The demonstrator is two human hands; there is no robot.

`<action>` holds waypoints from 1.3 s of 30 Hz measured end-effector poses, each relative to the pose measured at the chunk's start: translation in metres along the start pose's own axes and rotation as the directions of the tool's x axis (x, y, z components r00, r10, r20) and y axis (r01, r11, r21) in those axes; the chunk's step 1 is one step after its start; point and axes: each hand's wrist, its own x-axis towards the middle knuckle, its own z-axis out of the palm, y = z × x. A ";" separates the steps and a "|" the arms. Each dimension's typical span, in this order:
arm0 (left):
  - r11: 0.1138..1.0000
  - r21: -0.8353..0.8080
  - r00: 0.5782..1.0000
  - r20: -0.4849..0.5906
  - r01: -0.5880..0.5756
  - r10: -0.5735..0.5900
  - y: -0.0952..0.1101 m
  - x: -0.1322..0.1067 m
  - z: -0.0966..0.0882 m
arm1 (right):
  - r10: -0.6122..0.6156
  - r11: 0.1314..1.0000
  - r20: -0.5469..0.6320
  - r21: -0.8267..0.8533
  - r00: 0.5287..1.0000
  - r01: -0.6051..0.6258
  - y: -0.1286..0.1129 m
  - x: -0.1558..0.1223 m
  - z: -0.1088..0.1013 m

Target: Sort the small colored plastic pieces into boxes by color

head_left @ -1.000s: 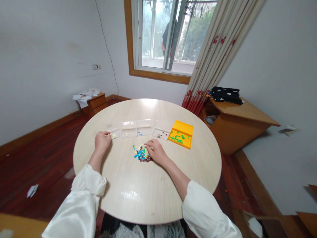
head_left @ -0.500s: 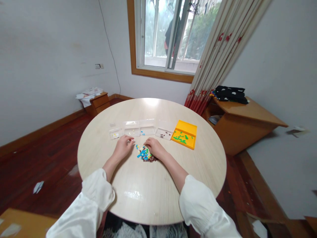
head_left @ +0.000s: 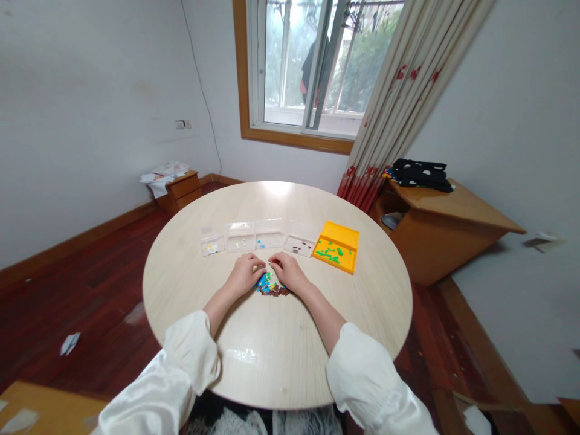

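A pile of small toy bricks (head_left: 272, 290) in blue, brown, green, yellow and cream lies on the round table (head_left: 272, 356). At the pile's left edge, my left hand (head_left: 246, 273) is closed with its fingertips bent together; what they pinch, if anything, is too small to name. My right hand (head_left: 287, 270) curls over the right side of the pile, thumb and forefinger drawn together. Whether a brick sits between them I cannot make out. Both hands partly cover the bricks, and their fingertips are close but apart.
Behind the hands stand clear plastic boxes: one with yellow pieces (head_left: 212, 245), one with cream pieces (head_left: 241, 243), one with blue pieces (head_left: 269, 241), one with brown pieces (head_left: 299, 244). A yellow case (head_left: 335, 246) holding green pieces lies open at the right.
My left hand has moved right, from beside the pile to over its left edge, nearer my right hand. My right hand has shifted slightly, staying over the pile's right side.
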 end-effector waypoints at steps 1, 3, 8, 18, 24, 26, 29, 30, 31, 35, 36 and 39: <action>1.000 -0.001 1.000 0.010 0.007 -0.007 0.001 0.001 0.000 | 0.025 0.999 -0.022 0.030 0.999 -0.024 0.000 0.000 -0.001; 1.000 -0.003 0.999 0.032 0.023 -0.023 0.002 0.002 0.000 | 0.068 0.994 -0.051 0.086 0.996 -0.064 0.001 0.000 -0.002; 0.999 -0.028 0.999 0.029 0.039 -0.039 0.008 0.007 0.004 | 0.168 0.959 -0.084 0.244 0.982 -0.143 0.002 0.003 -0.002; 0.359 -0.886 0.897 0.126 0.293 -0.423 0.020 0.012 -0.002 | 0.416 0.620 -0.006 0.734 0.909 -0.278 -0.008 0.009 -0.008; 0.145 -0.936 0.873 0.234 0.322 -0.428 0.022 0.011 -0.007 | 0.435 0.492 0.073 0.816 0.897 -0.305 -0.013 0.007 -0.010; 0.161 -0.930 0.870 0.235 0.331 -0.432 0.020 0.011 -0.007 | 0.443 0.471 0.080 0.827 0.893 -0.308 -0.014 0.007 -0.010; 0.181 -0.912 0.857 0.259 0.369 -0.445 0.018 0.011 -0.009 | 0.445 0.451 0.092 0.837 0.891 -0.311 -0.015 0.007 -0.011; 0.172 -0.905 0.850 0.280 0.388 -0.446 0.018 0.011 -0.010 | 0.442 0.450 0.094 0.837 0.892 -0.311 -0.016 0.007 -0.011; 0.154 -0.898 0.843 0.311 0.412 -0.439 0.018 0.011 -0.011 | 0.438 0.453 0.095 0.835 0.894 -0.311 -0.017 0.006 -0.011; 0.086 -0.862 0.819 0.438 0.500 -0.372 0.020 0.011 -0.012 | 0.417 0.512 0.081 0.802 0.905 -0.308 -0.019 0.005 -0.010; 0.078 -0.863 0.822 0.445 0.500 -0.355 0.021 0.010 -0.012 | 0.408 0.538 0.073 0.786 0.910 -0.304 -0.020 0.005 -0.010; 0.051 -0.879 0.848 0.440 0.474 -0.296 0.024 0.008 -0.011 | 0.358 0.616 0.044 0.740 0.933 -0.271 -0.023 0.005 -0.008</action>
